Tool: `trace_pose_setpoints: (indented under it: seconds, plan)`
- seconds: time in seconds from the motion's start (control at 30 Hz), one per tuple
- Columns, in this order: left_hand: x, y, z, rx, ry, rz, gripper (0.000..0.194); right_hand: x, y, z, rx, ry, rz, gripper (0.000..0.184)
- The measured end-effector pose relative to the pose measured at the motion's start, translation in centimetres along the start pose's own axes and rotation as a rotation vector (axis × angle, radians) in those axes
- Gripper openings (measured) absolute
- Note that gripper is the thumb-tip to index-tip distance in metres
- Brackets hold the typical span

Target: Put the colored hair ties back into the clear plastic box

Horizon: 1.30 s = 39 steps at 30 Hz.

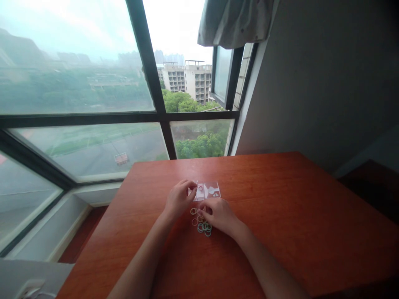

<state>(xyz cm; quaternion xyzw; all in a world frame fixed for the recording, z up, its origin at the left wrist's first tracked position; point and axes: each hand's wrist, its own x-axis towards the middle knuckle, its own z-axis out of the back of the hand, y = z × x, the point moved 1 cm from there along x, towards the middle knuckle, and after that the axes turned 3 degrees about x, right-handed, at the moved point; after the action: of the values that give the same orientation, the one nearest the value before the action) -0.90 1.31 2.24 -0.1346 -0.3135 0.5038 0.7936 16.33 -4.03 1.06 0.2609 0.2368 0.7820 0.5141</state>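
A small clear plastic box (215,190) lies opened out on the table, with pale printed shapes and a pinkish ring visible in its left half. My left hand (179,198) is at the box's left edge, its fingers curled towards the thumb; what they hold, if anything, is too small to tell. Just in front of the box, my right hand (221,214) is bent over a loose group of small elastic bands (205,227), yellowish, pinkish and blue-green. Its thumb and fingertips come together in a pinch among them, and the hand partly covers the group.
Both forearms rest over a reddish-brown wooden table (289,216). Beyond its far edge stand dark-framed windows (162,116), with a short grey curtain (235,23) hanging above. A plain wall (311,83) rises at the right.
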Motion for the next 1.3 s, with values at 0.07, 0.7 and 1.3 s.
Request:
trace_pose_setpoints:
  seconds: [0.07,0.7,1.3]
  plan:
    - [0.0,-0.6,0.0,-0.033,0.042,-0.036,0.012,0.2,-0.4,0.2,0.003,-0.064,-0.037,0.006]
    - [0.0,-1.0,-0.4,-0.105,0.114,-0.075,0.01,0.6,-1.4,0.9,0.022,-0.283,-0.139,0.011]
    - [0.3,1.4,-1.1,0.06,-0.047,0.057,0.013,0.3,-0.6,0.4,-0.041,-0.189,-0.076,0.008]
